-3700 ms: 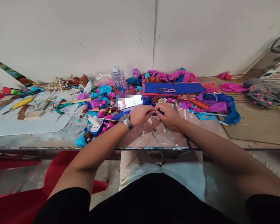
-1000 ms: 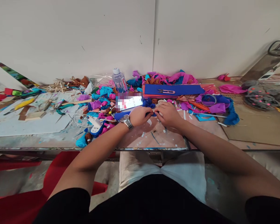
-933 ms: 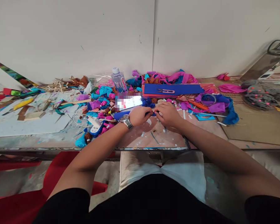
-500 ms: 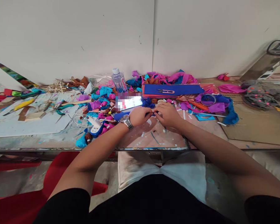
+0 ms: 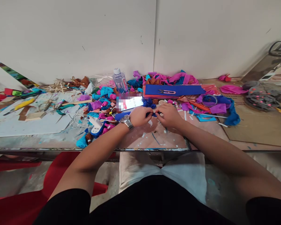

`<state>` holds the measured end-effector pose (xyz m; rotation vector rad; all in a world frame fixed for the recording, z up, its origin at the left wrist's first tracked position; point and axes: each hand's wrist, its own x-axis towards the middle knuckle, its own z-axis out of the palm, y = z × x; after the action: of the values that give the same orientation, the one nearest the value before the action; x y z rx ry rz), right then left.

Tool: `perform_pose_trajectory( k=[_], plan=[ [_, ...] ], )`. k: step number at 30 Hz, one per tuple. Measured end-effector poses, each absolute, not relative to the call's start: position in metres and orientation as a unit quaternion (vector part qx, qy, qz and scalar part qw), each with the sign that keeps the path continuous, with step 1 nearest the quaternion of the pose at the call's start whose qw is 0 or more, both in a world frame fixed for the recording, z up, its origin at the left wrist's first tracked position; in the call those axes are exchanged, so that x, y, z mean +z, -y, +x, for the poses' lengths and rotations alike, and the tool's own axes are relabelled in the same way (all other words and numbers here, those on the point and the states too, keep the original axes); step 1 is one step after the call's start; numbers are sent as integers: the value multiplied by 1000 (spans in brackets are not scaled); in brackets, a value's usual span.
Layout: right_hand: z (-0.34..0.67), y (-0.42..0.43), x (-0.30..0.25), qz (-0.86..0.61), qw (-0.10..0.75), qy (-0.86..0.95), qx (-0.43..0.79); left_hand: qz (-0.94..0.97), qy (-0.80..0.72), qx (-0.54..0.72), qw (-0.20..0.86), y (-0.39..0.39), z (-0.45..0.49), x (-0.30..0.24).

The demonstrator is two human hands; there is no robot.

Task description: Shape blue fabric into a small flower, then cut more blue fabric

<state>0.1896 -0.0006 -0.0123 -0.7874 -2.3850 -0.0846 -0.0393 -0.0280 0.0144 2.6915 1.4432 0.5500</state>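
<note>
My left hand (image 5: 140, 116), with a metal watch (image 5: 126, 121) on its wrist, and my right hand (image 5: 169, 114) meet over the worktable (image 5: 154, 139). Both are closed in a pinch on a strip of dark blue crepe paper (image 5: 121, 116), which trails out to the left under the left hand. A small bit of it shows between the fingertips. A phone (image 5: 131, 102) lies lit just behind my left hand.
Crumpled pink, blue and purple paper pieces (image 5: 103, 100) lie heaped left of the hands. A water bottle (image 5: 120, 81) stands behind them. Flat blue sheets with thread snips (image 5: 167, 92) lie at the back, a tape ring (image 5: 209, 100) to the right.
Both hands stay pinched together on the blue paper, with only slight finger shifts. Nothing else on the table has moved.
</note>
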Motion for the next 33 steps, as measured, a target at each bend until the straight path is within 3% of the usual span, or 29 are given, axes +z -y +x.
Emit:
perform_pose_trajectory(
  k=[33],
  plan=[
    [189, 1, -12, -310, 340, 888, 7, 843, -495, 208, 13, 25, -41, 12]
  ],
)
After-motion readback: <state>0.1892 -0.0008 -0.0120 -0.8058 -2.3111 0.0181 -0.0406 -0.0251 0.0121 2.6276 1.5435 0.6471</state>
